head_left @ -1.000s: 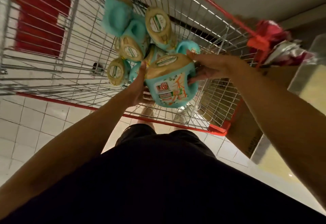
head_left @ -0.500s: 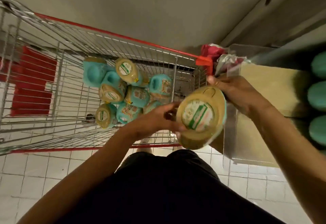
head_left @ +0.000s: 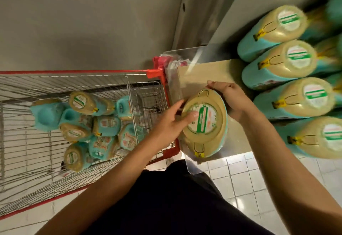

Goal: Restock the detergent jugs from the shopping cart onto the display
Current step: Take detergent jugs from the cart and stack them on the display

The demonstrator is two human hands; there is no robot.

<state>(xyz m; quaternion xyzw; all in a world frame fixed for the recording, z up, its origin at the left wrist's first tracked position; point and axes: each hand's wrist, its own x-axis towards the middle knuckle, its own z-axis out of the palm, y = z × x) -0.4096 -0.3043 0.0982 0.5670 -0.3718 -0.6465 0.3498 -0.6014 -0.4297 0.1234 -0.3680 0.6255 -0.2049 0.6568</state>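
the detergent jug (head_left: 203,123) in hand is upright, cap pointing straight at the camera, so its long axis runs up and down and you're looking onto the lid. It's over the front left corner of the display (head_left: 212,70), just inside the clear guard (head_left: 193,168) and right beside the red corner of the shopping cart (head_left: 74,72). Can't tell if the base is actually down on the tan surface, the body hides that

right grip (head_left: 234,103) is wrapped round the jug's far right side, fingers curled on it, thumb up by the cap's top edge. And left grip (head_left: 169,125) is loose and fairly flat, fingers against the cap's left rim, thumb tip on the green label, more steadying than holding

what matters imo: the stocked row of jugs (head_left: 296,59) is off to the right, past the right grip, with bare tan surface between it and this jug. So I'd guess it has to slide right and back, staying upright, and the right grip sits on the side it's headed for, so the left would do the pushing

the other jugs (head_left: 87,123) lie every which way in the cart on the left, nearer the left grip
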